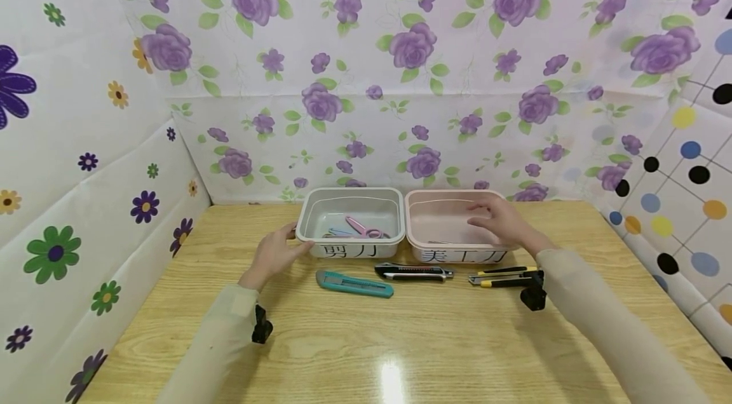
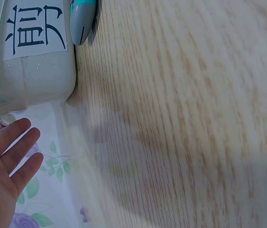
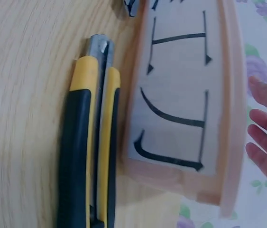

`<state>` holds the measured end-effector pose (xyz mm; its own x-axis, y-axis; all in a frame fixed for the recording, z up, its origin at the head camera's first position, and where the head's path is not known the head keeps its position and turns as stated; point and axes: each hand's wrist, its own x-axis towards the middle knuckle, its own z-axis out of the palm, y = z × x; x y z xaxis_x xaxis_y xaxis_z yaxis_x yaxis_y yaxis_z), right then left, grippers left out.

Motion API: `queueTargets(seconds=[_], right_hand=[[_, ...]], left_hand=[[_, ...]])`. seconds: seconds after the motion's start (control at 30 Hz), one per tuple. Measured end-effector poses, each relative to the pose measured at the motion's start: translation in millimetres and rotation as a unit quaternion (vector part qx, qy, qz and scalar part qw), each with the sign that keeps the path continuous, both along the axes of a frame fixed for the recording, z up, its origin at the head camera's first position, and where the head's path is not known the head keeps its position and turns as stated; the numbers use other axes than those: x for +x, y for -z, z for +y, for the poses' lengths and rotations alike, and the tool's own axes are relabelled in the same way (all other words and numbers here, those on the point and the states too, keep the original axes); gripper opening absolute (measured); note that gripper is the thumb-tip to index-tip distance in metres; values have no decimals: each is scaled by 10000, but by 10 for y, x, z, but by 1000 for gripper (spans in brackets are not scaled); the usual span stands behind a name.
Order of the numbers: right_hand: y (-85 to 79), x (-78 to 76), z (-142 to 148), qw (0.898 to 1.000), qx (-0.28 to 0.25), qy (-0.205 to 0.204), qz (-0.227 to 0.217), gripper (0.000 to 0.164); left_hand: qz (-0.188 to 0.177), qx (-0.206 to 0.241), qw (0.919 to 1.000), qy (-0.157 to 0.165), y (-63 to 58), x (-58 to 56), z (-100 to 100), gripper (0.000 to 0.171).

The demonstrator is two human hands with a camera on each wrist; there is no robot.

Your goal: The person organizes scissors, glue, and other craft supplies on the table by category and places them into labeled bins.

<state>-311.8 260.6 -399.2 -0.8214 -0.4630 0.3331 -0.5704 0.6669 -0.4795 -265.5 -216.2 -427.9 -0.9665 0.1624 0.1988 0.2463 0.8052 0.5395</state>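
Observation:
My left hand (image 1: pixel 274 256) is at the left end of the grey bin (image 1: pixel 350 249), thumb at its front rim and fingers extended beside its side wall. Inside that bin lie scissors with pink handles (image 1: pixel 374 234) and a light blue piece. Over the right part of the pink bin (image 1: pixel 417 245) is my right hand (image 1: pixel 500 221), its fingers loosely bent and nothing held. In front of the bins lie a teal utility knife (image 1: pixel 354 284), a black-and-white utility knife (image 1: pixel 414 272) and yellow-and-black utility knives (image 3: pixel 88 142).
Both bins stand side by side near the back of the wooden table (image 1: pixel 320 353), with labels in black Chinese characters on their fronts. A flowered cloth (image 1: pixel 366 131) rises right behind them. Patterned cloths also line the left and right sides.

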Motion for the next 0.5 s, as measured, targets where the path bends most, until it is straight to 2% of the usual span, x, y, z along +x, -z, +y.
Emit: queueTargets(seconds=[0.13, 0.3, 0.5], right_hand=[[-81, 51, 38, 9998, -66, -79, -148, 28], [-190, 95, 94, 9996, -122, -232, 77, 27], [-308, 160, 186, 9996, -57, -98, 270, 27]], left_hand=[[-49, -5, 10000, -8, -8, 9, 6, 68], [-53, -2, 10000, -12, -3, 7, 5, 68], [-49, -33, 10000, -23, -6, 18, 7, 68]])
